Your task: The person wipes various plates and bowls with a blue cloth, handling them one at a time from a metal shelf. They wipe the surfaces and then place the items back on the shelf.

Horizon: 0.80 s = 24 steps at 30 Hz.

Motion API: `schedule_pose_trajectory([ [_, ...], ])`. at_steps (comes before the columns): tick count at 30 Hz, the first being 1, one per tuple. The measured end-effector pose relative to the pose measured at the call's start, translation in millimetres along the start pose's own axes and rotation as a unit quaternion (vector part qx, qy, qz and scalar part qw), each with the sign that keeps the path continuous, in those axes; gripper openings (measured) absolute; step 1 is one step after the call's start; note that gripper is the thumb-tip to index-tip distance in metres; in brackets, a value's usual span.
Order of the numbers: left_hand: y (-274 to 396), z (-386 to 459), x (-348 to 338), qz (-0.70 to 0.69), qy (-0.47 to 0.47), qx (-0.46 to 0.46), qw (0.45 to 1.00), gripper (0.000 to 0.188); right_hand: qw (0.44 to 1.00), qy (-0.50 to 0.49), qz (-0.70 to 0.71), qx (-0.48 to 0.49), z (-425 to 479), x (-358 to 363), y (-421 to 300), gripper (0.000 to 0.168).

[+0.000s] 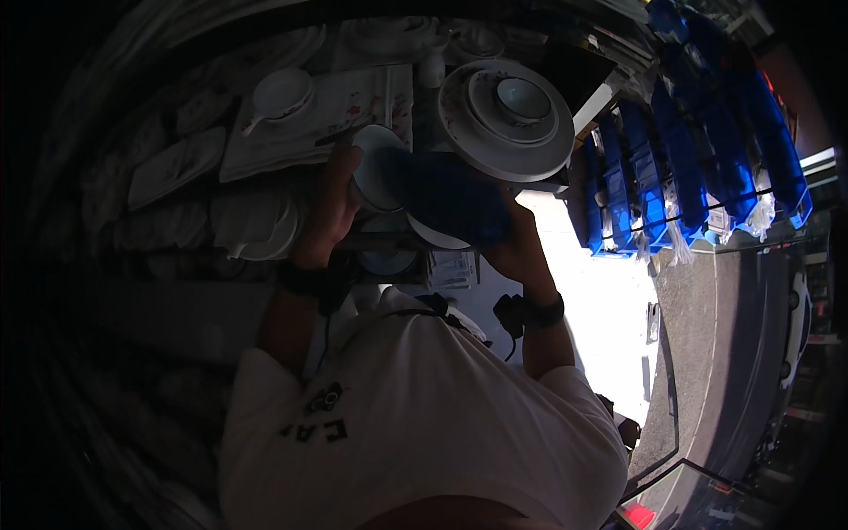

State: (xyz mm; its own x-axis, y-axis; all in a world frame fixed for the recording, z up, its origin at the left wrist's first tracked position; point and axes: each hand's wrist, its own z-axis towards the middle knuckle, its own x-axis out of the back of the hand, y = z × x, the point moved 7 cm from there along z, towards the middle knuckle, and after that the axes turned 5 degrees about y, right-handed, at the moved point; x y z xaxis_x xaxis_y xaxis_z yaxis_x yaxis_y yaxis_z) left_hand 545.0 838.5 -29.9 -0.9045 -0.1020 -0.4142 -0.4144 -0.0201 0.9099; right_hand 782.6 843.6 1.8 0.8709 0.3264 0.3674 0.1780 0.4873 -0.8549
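In the dim light my left hand [332,205] grips a small pale bowl [379,169] by its rim, with the bowl tipped on its side. My right hand [518,242] holds a dark blue cloth [450,195], whose far end reaches to the bowl and looks blurred. A white plate [437,233] shows partly below the cloth. Beyond my right hand, a small bowl [523,99] stands on stacked plates [556,156] with a floral pattern. Past my left hand, a handled white bowl [283,93] rests on a rectangular floral platter [344,99].
More white dishes [177,169] and square-edged plates [255,222] fill the shelf at left. A small white vase [432,69] stands behind the cloth. Blue bins [676,152] holding plastic-wrapped goods hang at right, above a bright floor and a road.
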Motion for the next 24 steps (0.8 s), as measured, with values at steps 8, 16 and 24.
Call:
schedule_pose_trajectory([
  [8, -33.3, -8.9, -22.2, -0.020, -0.038, 0.046, 0.998, 0.058, 0.997, 0.075, -0.003, 0.016, 10.3, -28.8, -24.6, 0.079],
  [16, -1.1, -8.9, -27.9, 0.105, -0.079, -0.039, 0.991, 0.057, 0.996, -0.038, -0.058, -0.047, 22.5, -44.4, -3.3, 0.049],
  [24, 20.0, -22.2, -29.1, 0.320, -0.096, -0.112, 0.936, 0.057, 0.960, -0.049, -0.275, 0.006, 15.1, -40.3, -28.3, 0.034],
])
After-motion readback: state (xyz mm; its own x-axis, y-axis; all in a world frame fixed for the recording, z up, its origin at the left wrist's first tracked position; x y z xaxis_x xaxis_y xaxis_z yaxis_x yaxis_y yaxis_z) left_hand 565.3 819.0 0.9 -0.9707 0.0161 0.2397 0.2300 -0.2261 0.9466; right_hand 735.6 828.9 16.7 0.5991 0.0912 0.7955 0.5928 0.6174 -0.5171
